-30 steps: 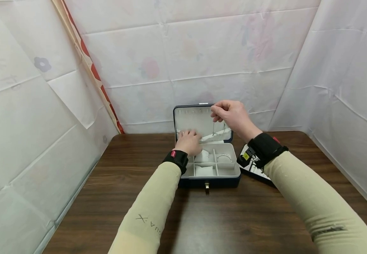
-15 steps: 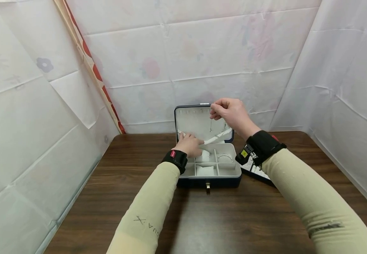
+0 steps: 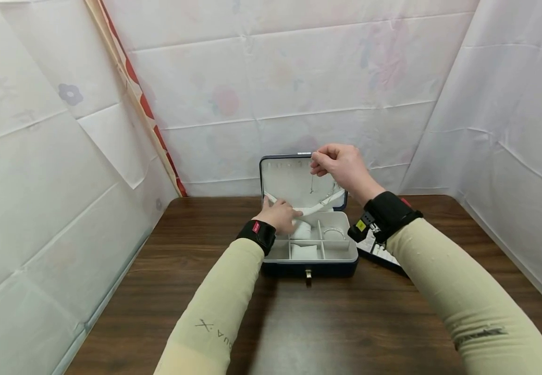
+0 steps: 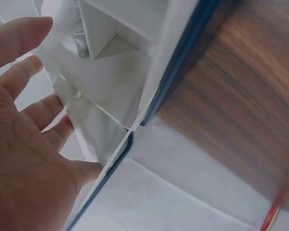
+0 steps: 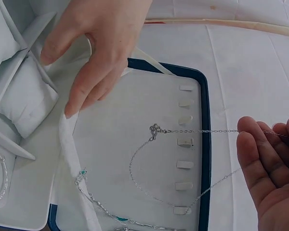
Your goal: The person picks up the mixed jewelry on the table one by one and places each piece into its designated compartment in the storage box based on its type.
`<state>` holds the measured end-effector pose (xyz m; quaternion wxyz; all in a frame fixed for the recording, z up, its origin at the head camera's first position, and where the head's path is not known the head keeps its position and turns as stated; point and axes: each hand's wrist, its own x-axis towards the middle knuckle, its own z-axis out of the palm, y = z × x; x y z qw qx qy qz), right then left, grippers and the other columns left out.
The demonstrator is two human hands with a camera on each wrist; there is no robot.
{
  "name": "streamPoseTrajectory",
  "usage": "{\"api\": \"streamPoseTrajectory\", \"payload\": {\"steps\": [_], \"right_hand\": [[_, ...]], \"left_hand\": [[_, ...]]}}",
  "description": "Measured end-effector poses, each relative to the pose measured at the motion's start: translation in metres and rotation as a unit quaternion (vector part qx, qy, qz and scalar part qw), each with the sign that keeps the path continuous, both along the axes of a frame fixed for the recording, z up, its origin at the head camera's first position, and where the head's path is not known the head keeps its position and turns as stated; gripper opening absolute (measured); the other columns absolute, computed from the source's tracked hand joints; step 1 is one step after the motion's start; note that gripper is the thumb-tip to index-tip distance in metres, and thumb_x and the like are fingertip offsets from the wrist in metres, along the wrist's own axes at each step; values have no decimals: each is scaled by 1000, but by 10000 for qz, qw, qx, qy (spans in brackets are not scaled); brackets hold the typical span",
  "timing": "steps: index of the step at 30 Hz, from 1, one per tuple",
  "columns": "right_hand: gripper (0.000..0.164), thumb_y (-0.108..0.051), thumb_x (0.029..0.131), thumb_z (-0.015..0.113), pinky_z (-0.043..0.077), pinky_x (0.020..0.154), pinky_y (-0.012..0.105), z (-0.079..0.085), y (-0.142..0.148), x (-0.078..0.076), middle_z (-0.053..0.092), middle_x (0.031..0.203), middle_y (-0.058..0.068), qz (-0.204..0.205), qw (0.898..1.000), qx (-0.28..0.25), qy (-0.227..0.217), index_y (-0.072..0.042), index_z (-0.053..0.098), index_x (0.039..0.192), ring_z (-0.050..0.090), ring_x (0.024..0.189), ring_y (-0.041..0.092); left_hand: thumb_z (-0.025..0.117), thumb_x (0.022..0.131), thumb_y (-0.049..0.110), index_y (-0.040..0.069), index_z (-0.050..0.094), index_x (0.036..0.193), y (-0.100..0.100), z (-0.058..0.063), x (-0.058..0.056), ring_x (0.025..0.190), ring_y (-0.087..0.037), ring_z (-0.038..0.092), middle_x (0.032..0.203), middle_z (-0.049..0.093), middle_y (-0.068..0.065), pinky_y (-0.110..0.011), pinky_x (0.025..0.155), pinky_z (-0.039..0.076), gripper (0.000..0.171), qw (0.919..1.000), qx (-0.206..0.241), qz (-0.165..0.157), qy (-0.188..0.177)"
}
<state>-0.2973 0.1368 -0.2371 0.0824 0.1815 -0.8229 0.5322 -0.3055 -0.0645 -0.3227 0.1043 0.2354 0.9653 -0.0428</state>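
A dark blue jewelry box (image 3: 329,271) with a white lining stands with its lid raised. My left hand (image 3: 278,216) reaches to the lid's white fabric pocket (image 5: 70,139), fingers spread and fingertips at its upper edge, which sags away from the lid. My right hand (image 3: 345,166) pinches a thin silver necklace (image 5: 154,131) above and in front of the lid. The necklace hangs in a loop with a small openwork pendant. Beside the pocket edge lies another silver chain (image 5: 118,218) with teal stones, partly tucked inside.
White cushions (image 3: 305,252) and a silver bracelet (image 3: 334,232) sit in the box's compartments. Small white tabs (image 5: 185,164) line the lid's top. A dark-rimmed tray (image 3: 383,254) lies right of the box, partly behind the right forearm. White sheets (image 3: 196,88) hang behind the brown table (image 3: 196,260).
My left hand has drawn the pocket's edge down and away from the lid. The right hand has risen slightly with the necklace, then stayed nearly still.
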Motion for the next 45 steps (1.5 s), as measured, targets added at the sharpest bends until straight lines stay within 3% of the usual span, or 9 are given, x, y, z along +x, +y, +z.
{"api": "streamPoseTrajectory", "payload": {"steps": [8,15,22,30,38,45], "right_hand": [[27,-32,105,59,56,88,32,3,-1,-3,72,106,11,29,9999,-112,-103,-9,70,114,70,102,29],[26,-29,105,59,57,89,30,6,-5,-6,72,110,14,51,9996,-209,-156,-6,69,115,71,104,26],[29,-22,106,58,57,91,32,-7,-6,-14,70,110,17,56,9997,-57,-236,3,68,116,70,108,31],[29,-18,107,56,54,98,44,-26,-1,-25,70,117,21,-35,9983,315,-492,6,67,119,68,113,36],[31,-21,107,54,54,99,44,-45,7,-33,71,120,19,10,9930,924,-739,3,68,123,69,114,33],[33,-21,108,52,53,96,46,-58,5,-38,70,124,18,288,9821,1746,-642,-1,67,130,68,112,34]], "left_hand": [[59,99,29,33,48,153,3,-4,-5,151,-26,30,154,50,-4,-69,120,8,55,10000,-78,3,-2],[58,98,28,35,47,153,4,-7,-11,153,-26,26,156,47,-1,-71,119,5,57,9995,-304,63,-106],[60,95,27,37,48,152,2,-13,-17,152,-24,27,155,48,1,-74,116,7,59,9991,-403,89,-87],[58,95,31,36,49,152,2,-12,-14,152,-25,26,154,48,-1,-76,115,10,58,9994,-322,28,-93],[59,95,30,36,49,152,2,-14,-16,151,-25,27,154,48,-1,-75,115,12,58,9997,-230,29,-100],[59,94,29,36,49,152,1,-15,-17,152,-25,25,155,47,-1,-75,115,11,60,9996,-216,40,-172]]}}
